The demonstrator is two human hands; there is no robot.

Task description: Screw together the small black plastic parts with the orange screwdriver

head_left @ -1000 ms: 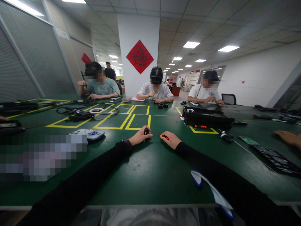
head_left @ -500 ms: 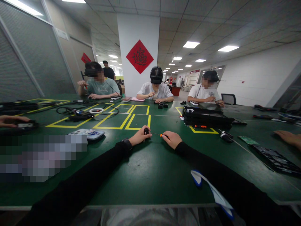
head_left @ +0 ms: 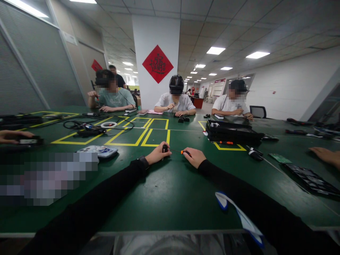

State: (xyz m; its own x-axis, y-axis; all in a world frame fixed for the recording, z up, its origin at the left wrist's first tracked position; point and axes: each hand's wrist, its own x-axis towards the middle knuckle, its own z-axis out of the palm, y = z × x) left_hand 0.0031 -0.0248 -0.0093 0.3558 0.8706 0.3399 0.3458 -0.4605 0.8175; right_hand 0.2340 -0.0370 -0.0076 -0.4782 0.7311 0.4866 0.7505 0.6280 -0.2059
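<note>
Near the middle of the green table, my left hand (head_left: pixel 157 153) is closed around a small black block-like part (head_left: pixel 165 148), whose exact kind I cannot make out. Just to its right, my right hand (head_left: pixel 196 157) grips a screwdriver (head_left: pixel 182 152) with an orange and black handle. The thin shaft of the screwdriver points left at the black part, and its tip is at or close to the part; contact is too small to tell. My fingers hide most of the handle.
Ahead on the right lies a stack of black trays (head_left: pixel 233 131), an orange screwdriver (head_left: pixel 226 142) before it. Cables and a white ring (head_left: pixel 108 125) are left of centre; a pale case (head_left: pixel 99 151) lies nearer. A green circuit board (head_left: pixel 280 158) is at right. Co-workers sit around the table (head_left: pixel 159 205).
My hands, the black part and the screwdriver stay in nearly the same place. In the background, a standing person has shifted slightly left.
</note>
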